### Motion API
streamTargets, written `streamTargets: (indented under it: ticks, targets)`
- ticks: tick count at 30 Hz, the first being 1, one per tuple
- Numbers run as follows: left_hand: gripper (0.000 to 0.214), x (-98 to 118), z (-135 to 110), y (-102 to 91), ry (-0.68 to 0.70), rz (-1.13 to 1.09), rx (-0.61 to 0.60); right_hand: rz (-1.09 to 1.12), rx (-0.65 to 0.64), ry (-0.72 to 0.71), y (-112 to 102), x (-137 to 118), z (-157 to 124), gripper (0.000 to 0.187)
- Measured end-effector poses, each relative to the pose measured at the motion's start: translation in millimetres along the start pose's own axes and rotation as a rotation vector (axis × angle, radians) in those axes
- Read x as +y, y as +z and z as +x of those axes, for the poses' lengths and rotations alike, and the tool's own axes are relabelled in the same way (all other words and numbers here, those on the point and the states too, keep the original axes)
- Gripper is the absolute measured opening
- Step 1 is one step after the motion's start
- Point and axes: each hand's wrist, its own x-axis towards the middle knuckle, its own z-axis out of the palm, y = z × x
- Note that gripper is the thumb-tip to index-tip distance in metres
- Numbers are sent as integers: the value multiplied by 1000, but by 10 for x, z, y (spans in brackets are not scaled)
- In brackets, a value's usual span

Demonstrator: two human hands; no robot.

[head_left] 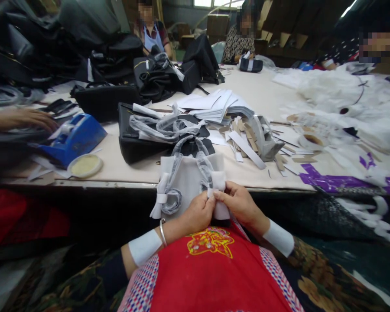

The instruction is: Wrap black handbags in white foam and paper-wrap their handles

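Item: one small pale handbag (pixel 188 175) with twin upright handles, upright at the near edge of the long cream surface (pixel 263 89), centre, its lower part reaching over the edge towards the red apron (pixel 208 277).
Fittings: clear plastic wrapping (pixel 176 167) around the handles; soft white padding (pixel 162 197) bunched at the left side, a coiled plastic-wrapped strap (pixel 172 201) beside it; a narrow white band (pixel 212 192) at the right side.
Hands: the left hand (pixel 198 212) and the right hand (pixel 242 203) meet at that side, and I read both as pinched on the band, fingertips nearly touching. What lies beneath them I cannot tell.
Surroundings: far of the handbag, a larger black bag (pixel 130 145); left, a blue tape dispenser (pixel 81 145), a co-worker's blurred hand (pixel 32 119) near it; right, a grey tape dispenser (pixel 266 141) among cardboard strips (pixel 243 132).
Risks, my judgement: the band could slip or tear if drawn unevenly; the padding could bunch if pressed; the handbag could tip nearwards, being partly past the edge, should both hands let go.
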Motion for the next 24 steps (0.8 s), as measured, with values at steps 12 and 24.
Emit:
streamTargets:
  ticks: [12, 24]
  targets:
    - [30, 138, -130, -178, 63, 294, 284, -65, 48, -107, 11, -51, -121, 30]
    - [30, 30, -51, -103, -136, -266, 162, -366, 144, -462, -104, 13, -276, 24]
